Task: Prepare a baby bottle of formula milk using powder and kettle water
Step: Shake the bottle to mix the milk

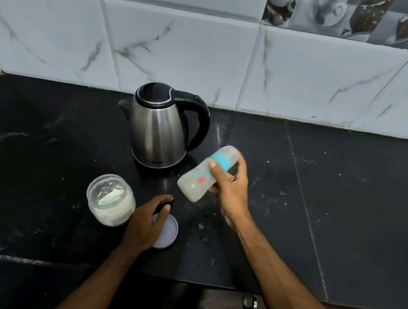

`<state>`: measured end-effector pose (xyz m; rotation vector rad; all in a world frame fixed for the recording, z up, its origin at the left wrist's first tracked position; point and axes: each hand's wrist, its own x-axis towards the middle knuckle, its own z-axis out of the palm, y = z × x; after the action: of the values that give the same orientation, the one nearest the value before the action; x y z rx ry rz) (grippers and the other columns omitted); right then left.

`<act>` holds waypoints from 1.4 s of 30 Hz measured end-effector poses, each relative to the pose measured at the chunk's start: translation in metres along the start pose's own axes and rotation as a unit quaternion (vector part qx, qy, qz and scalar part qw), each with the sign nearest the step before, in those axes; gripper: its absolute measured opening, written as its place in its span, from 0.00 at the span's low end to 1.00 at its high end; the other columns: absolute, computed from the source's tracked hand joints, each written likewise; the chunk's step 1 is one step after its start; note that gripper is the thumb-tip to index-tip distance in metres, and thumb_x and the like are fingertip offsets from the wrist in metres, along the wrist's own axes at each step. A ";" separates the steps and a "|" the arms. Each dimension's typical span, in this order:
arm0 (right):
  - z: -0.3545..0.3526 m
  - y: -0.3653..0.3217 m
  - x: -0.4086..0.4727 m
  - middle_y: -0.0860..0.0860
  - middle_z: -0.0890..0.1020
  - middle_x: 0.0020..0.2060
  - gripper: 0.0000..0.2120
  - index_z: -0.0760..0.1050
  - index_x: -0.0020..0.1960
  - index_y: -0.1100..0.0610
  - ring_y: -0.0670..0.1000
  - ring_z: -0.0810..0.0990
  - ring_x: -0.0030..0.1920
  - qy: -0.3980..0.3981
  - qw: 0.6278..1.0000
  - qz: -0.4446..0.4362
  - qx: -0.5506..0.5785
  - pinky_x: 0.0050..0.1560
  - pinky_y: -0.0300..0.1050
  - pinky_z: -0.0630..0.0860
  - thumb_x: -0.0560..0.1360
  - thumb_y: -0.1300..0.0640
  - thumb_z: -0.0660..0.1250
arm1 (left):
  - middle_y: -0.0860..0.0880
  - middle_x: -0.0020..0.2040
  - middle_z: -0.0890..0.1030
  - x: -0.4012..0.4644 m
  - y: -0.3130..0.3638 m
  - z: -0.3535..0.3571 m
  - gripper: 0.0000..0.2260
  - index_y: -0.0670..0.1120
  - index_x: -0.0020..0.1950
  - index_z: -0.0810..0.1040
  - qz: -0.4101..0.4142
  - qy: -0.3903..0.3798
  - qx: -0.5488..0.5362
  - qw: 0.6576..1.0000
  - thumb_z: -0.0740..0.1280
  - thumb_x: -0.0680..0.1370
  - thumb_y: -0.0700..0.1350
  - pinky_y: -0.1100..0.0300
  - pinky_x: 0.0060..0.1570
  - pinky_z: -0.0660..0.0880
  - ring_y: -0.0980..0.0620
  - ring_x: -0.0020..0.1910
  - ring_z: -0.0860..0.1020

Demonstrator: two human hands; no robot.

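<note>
My right hand point(230, 185) grips a baby bottle point(199, 177) with a teal collar and clear cap, tilted above the counter with its base toward me and milky liquid inside. The bottle looks blurred. A steel kettle point(159, 131) with a black handle and lid stands behind it. To the left stands an open glass jar of white powder point(111, 201) with a teal scoop lying inside. My left hand point(145, 225) rests with curled fingers over the jar's pale lid point(168, 231), which lies flat on the counter; whether the fingers hold anything I cannot tell.
The black stone counter point(324, 200) carries scattered white powder specks. A marbled tile wall point(213, 57) runs along the back. The counter's front edge is near my body, with a small metal knob point(250, 302) below it.
</note>
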<state>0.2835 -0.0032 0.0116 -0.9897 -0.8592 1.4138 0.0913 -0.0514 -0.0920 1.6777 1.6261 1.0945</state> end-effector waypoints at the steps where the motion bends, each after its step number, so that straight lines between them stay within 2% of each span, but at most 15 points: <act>1: -0.002 0.003 -0.004 0.56 0.85 0.49 0.31 0.65 0.71 0.49 0.55 0.85 0.48 -0.035 0.999 0.007 -0.031 0.43 0.50 0.83 0.73 0.62 0.74 | 0.54 0.58 0.82 0.000 -0.001 0.000 0.11 0.47 0.62 0.79 0.002 -0.002 -0.001 1.000 0.65 0.81 0.40 0.63 0.59 0.73 0.56 0.57 0.79; 3: -0.005 0.011 -0.014 0.57 0.84 0.52 0.33 0.67 0.69 0.44 0.56 0.85 0.49 -0.145 0.982 0.028 -0.117 0.44 0.47 0.83 0.71 0.62 0.77 | 0.52 0.59 0.82 0.001 -0.003 0.000 0.11 0.46 0.63 0.79 -0.005 -0.016 -0.012 1.000 0.65 0.81 0.41 0.58 0.59 0.75 0.54 0.58 0.80; 5: -0.007 0.013 -0.016 0.57 0.83 0.53 0.33 0.68 0.68 0.42 0.55 0.85 0.50 -0.174 0.975 0.026 -0.133 0.45 0.46 0.82 0.70 0.61 0.78 | 0.52 0.59 0.82 0.001 -0.002 0.000 0.11 0.46 0.63 0.78 -0.008 -0.019 -0.012 1.000 0.65 0.81 0.42 0.58 0.59 0.75 0.54 0.58 0.79; 8: -0.005 0.004 -0.004 0.55 0.85 0.47 0.32 0.66 0.71 0.48 0.55 0.86 0.47 -0.029 0.998 0.000 -0.055 0.42 0.49 0.83 0.72 0.61 0.75 | 0.53 0.58 0.82 0.000 0.000 0.000 0.11 0.47 0.61 0.79 0.007 0.001 0.001 1.000 0.65 0.80 0.39 0.71 0.58 0.70 0.58 0.57 0.79; 10: -0.006 0.003 0.001 0.53 0.86 0.46 0.31 0.65 0.71 0.50 0.56 0.86 0.47 0.005 1.000 -0.010 -0.016 0.42 0.51 0.83 0.73 0.61 0.74 | 0.54 0.57 0.82 0.000 0.001 0.000 0.11 0.48 0.61 0.79 0.005 0.002 0.002 1.000 0.65 0.81 0.40 0.75 0.57 0.69 0.61 0.56 0.78; 14: -0.008 0.014 -0.011 0.54 0.84 0.52 0.34 0.68 0.69 0.42 0.55 0.85 0.51 -0.171 0.977 0.022 -0.128 0.46 0.47 0.82 0.69 0.59 0.78 | 0.51 0.58 0.82 0.001 -0.003 0.000 0.11 0.46 0.63 0.79 -0.008 -0.019 -0.010 1.000 0.65 0.81 0.42 0.59 0.59 0.75 0.54 0.58 0.80; 15: -0.007 0.014 -0.012 0.55 0.84 0.53 0.34 0.68 0.69 0.43 0.56 0.85 0.51 -0.182 0.973 0.023 -0.137 0.46 0.47 0.82 0.68 0.58 0.79 | 0.51 0.59 0.82 0.002 -0.003 0.000 0.11 0.46 0.63 0.79 -0.006 -0.019 -0.012 1.000 0.65 0.81 0.42 0.58 0.59 0.75 0.54 0.58 0.80; 19: -0.003 0.000 0.000 0.52 0.86 0.47 0.32 0.66 0.72 0.51 0.53 0.86 0.47 -0.010 0.999 -0.016 -0.031 0.41 0.47 0.82 0.72 0.60 0.76 | 0.54 0.57 0.82 0.000 0.000 0.000 0.11 0.48 0.61 0.79 0.007 0.001 0.003 1.000 0.65 0.81 0.40 0.74 0.57 0.69 0.59 0.57 0.78; 21: -0.003 -0.001 -0.001 0.53 0.86 0.46 0.31 0.65 0.71 0.50 0.55 0.86 0.47 0.020 1.000 -0.020 0.004 0.41 0.49 0.83 0.73 0.59 0.75 | 0.55 0.57 0.82 0.000 0.002 0.000 0.11 0.48 0.61 0.80 0.003 0.003 -0.001 1.000 0.65 0.81 0.40 0.72 0.57 0.70 0.61 0.57 0.78; 26: 0.001 0.015 -0.020 0.58 0.83 0.55 0.35 0.66 0.71 0.46 0.55 0.85 0.51 -0.178 0.973 0.025 -0.142 0.46 0.47 0.83 0.70 0.61 0.77 | 0.56 0.55 0.82 0.000 0.001 -0.002 0.13 0.53 0.60 0.77 0.007 -0.029 -0.040 0.999 0.68 0.79 0.38 0.67 0.53 0.75 0.62 0.53 0.80; 31: 0.004 0.000 -0.001 0.55 0.85 0.47 0.28 0.67 0.69 0.48 0.54 0.86 0.46 0.007 1.000 -0.015 0.004 0.43 0.49 0.83 0.74 0.62 0.74 | 0.56 0.55 0.82 0.001 0.000 0.001 0.10 0.47 0.61 0.80 0.005 0.009 -0.001 1.000 0.65 0.80 0.39 0.77 0.55 0.68 0.65 0.54 0.77; 36: 0.002 0.012 -0.009 0.58 0.83 0.54 0.34 0.66 0.71 0.47 0.56 0.85 0.51 -0.197 0.968 0.023 -0.150 0.47 0.49 0.83 0.70 0.61 0.78 | 0.64 0.55 0.80 0.001 -0.002 -0.001 0.14 0.57 0.60 0.77 0.012 -0.017 -0.031 0.999 0.67 0.79 0.40 0.75 0.52 0.71 0.68 0.54 0.78; 37: 0.003 0.011 -0.007 0.56 0.84 0.52 0.34 0.67 0.70 0.48 0.54 0.86 0.50 -0.179 0.974 0.012 -0.135 0.47 0.48 0.83 0.70 0.62 0.77 | 0.63 0.55 0.80 0.001 -0.003 -0.001 0.13 0.56 0.60 0.77 0.014 -0.013 -0.025 0.999 0.66 0.79 0.41 0.75 0.53 0.70 0.69 0.54 0.77; 40: 0.004 0.003 0.006 0.52 0.86 0.45 0.30 0.67 0.70 0.49 0.53 0.86 0.46 -0.019 0.999 -0.017 -0.025 0.42 0.48 0.82 0.72 0.61 0.75 | 0.58 0.55 0.82 0.001 -0.004 0.002 0.10 0.48 0.60 0.80 0.014 0.010 -0.005 1.000 0.65 0.80 0.42 0.76 0.55 0.68 0.65 0.55 0.78; 42: 0.004 0.004 0.007 0.53 0.86 0.45 0.31 0.65 0.71 0.50 0.53 0.86 0.46 -0.009 1.000 -0.016 -0.013 0.41 0.48 0.82 0.73 0.60 0.75 | 0.56 0.56 0.82 0.001 -0.004 0.002 0.10 0.48 0.61 0.80 0.012 0.009 -0.006 1.000 0.65 0.80 0.41 0.76 0.56 0.69 0.62 0.56 0.78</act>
<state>0.2787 0.0034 0.0087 -0.9802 -0.9056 1.3893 0.0907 -0.0501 -0.0960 1.6879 1.6121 1.1318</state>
